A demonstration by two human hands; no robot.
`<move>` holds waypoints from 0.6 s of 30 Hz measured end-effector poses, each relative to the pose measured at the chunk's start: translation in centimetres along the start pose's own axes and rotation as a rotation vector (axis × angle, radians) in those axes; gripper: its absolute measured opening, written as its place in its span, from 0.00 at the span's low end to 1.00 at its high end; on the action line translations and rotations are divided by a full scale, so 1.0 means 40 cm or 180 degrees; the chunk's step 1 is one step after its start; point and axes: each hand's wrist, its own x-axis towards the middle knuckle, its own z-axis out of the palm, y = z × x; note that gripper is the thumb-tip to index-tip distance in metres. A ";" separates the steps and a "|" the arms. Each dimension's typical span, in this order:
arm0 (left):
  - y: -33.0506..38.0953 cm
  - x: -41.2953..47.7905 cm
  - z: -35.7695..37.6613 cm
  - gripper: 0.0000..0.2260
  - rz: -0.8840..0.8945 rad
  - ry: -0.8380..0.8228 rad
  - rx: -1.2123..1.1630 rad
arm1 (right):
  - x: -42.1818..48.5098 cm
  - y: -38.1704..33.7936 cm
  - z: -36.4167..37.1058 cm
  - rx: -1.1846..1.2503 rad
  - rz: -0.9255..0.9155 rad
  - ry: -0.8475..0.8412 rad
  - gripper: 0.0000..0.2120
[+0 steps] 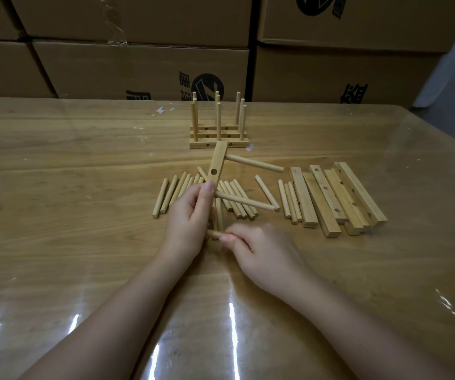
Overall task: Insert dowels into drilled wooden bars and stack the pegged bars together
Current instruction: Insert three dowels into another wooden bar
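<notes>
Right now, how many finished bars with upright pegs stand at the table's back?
3, side by side: the front bar, the middle bar behind it, the rear bar; none seems hidden.

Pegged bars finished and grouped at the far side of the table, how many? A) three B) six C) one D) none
A: three pegged bars sit row behind row near the far edge of the table, each with upright dowels standing in it.

We had dim, warm light. White glare streaks ran across the glossy table [56, 270] near us, the cardboard boxes [138, 64] behind looked murky, and the edges bowed, wide-angle style.
</notes>
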 end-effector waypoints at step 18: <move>0.007 0.017 -0.014 0.14 -0.0520 0.0445 -0.0543 | 0.014 0.031 -0.009 0.0191 -0.0209 0.1026 0.19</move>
